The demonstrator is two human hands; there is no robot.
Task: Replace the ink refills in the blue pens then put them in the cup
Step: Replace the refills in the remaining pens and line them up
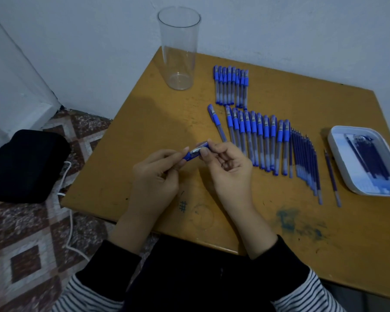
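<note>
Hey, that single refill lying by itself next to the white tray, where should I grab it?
Pinch the lone refill at mid-length, coming straight down from above: it lies flat on the table, with gaps on both sides toward the refill row and the white tray.

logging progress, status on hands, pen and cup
Both busy: left hand and right hand pinch one blue pen. Upright cup empty. Nothing between hands and cup.
</note>
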